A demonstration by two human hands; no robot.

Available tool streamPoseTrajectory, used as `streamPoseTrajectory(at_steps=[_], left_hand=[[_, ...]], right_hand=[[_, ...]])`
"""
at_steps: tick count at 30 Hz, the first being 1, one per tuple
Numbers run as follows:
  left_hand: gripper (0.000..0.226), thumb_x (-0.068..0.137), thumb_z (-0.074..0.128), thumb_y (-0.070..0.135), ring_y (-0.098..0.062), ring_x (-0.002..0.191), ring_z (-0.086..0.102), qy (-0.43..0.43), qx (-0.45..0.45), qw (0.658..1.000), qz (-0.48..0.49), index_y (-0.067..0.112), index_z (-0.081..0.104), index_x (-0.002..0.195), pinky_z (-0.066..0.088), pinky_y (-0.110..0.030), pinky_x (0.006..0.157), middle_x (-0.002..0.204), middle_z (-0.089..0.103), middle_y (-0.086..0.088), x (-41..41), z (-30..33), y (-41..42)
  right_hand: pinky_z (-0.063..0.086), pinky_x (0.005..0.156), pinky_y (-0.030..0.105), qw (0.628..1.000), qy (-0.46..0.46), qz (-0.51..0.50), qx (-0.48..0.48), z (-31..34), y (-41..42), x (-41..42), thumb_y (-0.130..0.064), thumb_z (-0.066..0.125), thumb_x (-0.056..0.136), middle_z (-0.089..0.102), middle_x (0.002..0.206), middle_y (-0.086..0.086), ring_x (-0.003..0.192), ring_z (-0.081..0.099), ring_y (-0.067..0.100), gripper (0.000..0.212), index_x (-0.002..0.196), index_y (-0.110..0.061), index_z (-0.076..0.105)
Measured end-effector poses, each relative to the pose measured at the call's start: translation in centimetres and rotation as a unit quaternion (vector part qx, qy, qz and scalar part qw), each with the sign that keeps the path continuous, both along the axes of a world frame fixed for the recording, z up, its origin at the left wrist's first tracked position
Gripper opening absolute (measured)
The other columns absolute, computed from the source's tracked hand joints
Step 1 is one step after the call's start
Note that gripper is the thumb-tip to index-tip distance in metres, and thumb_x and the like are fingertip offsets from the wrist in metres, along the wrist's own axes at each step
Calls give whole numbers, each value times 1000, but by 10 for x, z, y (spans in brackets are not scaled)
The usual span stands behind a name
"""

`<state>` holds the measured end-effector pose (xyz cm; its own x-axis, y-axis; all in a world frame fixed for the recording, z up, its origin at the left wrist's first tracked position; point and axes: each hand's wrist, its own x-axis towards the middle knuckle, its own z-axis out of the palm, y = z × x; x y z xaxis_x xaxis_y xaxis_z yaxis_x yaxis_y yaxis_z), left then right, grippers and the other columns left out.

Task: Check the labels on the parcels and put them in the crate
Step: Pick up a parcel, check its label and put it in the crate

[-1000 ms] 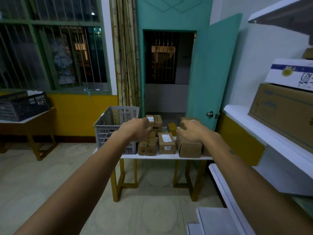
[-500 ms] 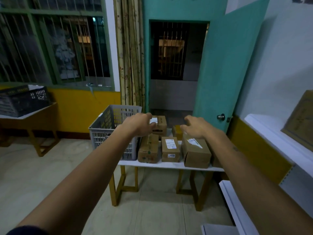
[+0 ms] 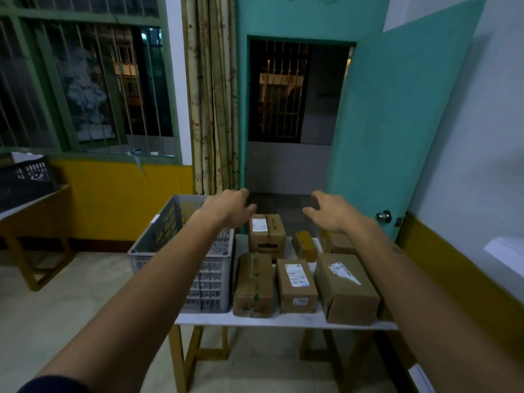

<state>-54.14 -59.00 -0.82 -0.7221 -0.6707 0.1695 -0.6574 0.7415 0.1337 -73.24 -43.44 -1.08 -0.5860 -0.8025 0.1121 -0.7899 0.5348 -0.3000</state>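
A grey slatted crate (image 3: 209,282) stands on the left end of a small white table (image 3: 283,320). Several brown cardboard parcels lie beside it: a taped one (image 3: 253,285), one with a white label (image 3: 295,285), a larger one (image 3: 346,287) at the right, a labelled box (image 3: 266,232) behind, a small yellowish one (image 3: 304,245) and one partly hidden (image 3: 338,241) under my right wrist. My left hand (image 3: 229,208) hovers above the crate's right rim, fingers loosely bent, holding nothing. My right hand (image 3: 330,212) hovers over the back parcels, also empty.
An open teal door (image 3: 397,123) and a dark doorway lie behind the table. A black crate (image 3: 25,182) sits on a wooden table at the far left. A white shelf (image 3: 504,251) runs along the right wall. Tiled floor surrounds the table.
The view has come closer to the table and tilted down. Both hands have spread apart and now reach further over the back parcels.
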Motion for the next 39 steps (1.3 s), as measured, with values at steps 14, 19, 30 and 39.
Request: streamPoseTrajectory(at_steps=[14, 19, 30, 39], left_hand=[[50, 103, 42, 53, -31, 116, 60, -13, 16, 1000, 0, 20, 47, 140, 50, -51, 96, 133, 61, -11, -104, -17, -91], [50, 103, 43, 53, -29, 116, 60, -17, 15, 1000, 21, 21, 45, 142, 50, -49, 95, 131, 62, -11, -163, -10, -117], [60, 104, 45, 51, -32, 134, 51, -29, 38, 997, 53, 20, 33, 154, 45, -50, 105, 148, 52, -13, -237, -22, -160], [61, 104, 44, 50, -33, 134, 50, -36, 71, 996, 50, 17, 34, 154, 45, -52, 107, 149, 50, -15, -261, -49, -235]], right_hand=[[43, 110, 47, 1000, -21, 9, 6, -16, -94, -112, -47, 50, 103, 41, 157, 15, 137, 47, 35, 66, 158, -18, 27], [44, 106, 47, 999, -35, 13, -5, -13, -121, -177, -46, 49, 104, 41, 156, 18, 136, 48, 37, 69, 159, -18, 21], [45, 108, 47, 997, -61, 47, 5, -33, -187, -254, -50, 48, 103, 40, 157, 18, 136, 48, 36, 72, 160, -19, 19], [43, 110, 50, 995, -84, 31, 35, -60, -254, -282, -50, 48, 103, 44, 155, 19, 137, 47, 37, 71, 160, -20, 19]])
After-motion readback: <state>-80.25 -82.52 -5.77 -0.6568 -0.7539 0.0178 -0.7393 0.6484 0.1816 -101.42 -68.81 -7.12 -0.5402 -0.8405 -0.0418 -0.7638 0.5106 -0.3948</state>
